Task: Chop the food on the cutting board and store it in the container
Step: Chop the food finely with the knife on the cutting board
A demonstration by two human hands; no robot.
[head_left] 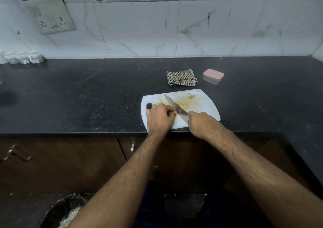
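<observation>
Yellow food (176, 113) pinched under curled left fingers (170, 110), knife (175, 107) blade alongside, right fingers (189, 117) clamped on handle

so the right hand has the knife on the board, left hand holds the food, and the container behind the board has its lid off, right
Not quite: the head view shows the container with its pink lid on. The rest holds: the right hand grips the knife on the board, the left hand holds the food.

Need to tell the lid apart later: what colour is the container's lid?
Pink, on a clear container, seen in the head view.
</observation>
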